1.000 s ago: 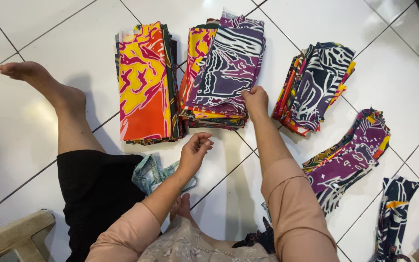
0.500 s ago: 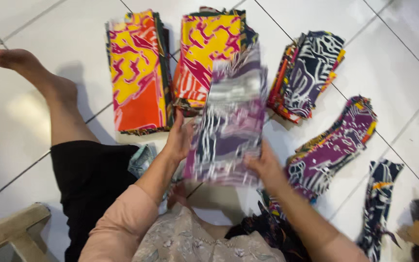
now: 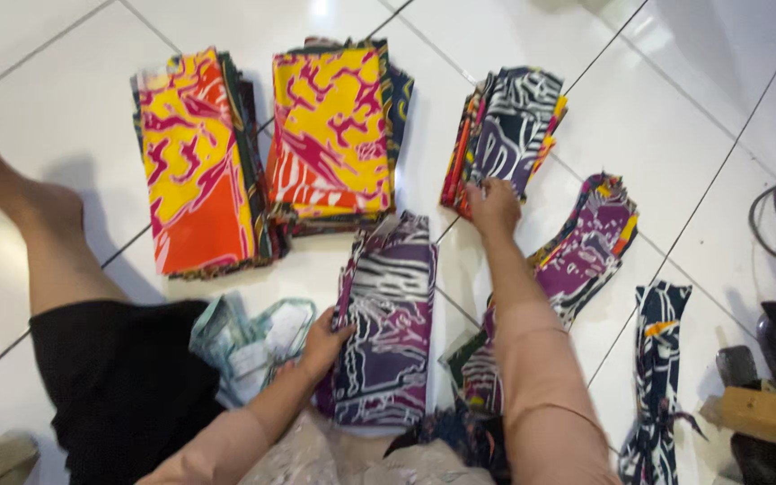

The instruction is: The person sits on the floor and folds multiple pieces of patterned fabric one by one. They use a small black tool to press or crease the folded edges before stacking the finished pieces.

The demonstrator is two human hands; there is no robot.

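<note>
- Sitting on the white tiled floor, person with one bare leg stretched out; foot cut off at the frame's edge.
- Left hand grips the side edge of a folded purple cloth lying just in front; thumb on top, other fingers hidden beneath.
- Right hand rests fingers-down on the near corner of a dark patterned stack; blurred, cannot tell if pinching.
- Orange stack and yellow stack lie side by side beyond.
- Crumpled pale plastic by the knee, hard to identify.
</note>
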